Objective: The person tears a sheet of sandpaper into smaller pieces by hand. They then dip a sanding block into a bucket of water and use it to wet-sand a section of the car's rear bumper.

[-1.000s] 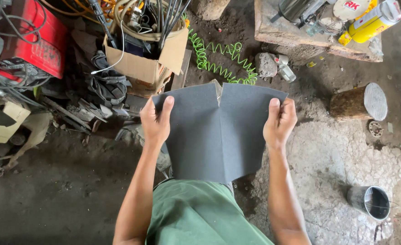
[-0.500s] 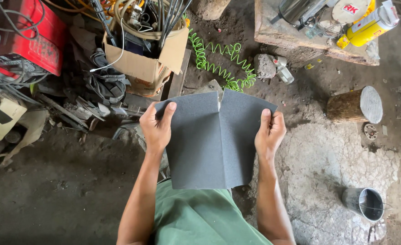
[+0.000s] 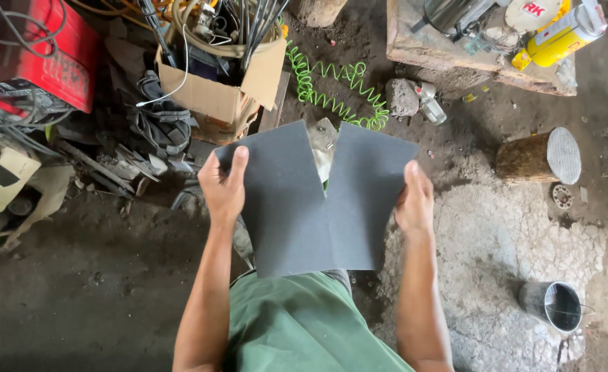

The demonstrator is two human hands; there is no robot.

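Sandpaper sheet [image 3: 304,213], half torn, in both hands' grip [image 3: 223,189] [image 3: 414,203]; cardboard box [image 3: 214,93] beyond.

At your eleven o'clock, an open brown cardboard box [image 3: 211,96] of cables; at one o'clock, a yellow spray can [image 3: 557,36] with white label, lying tilted.
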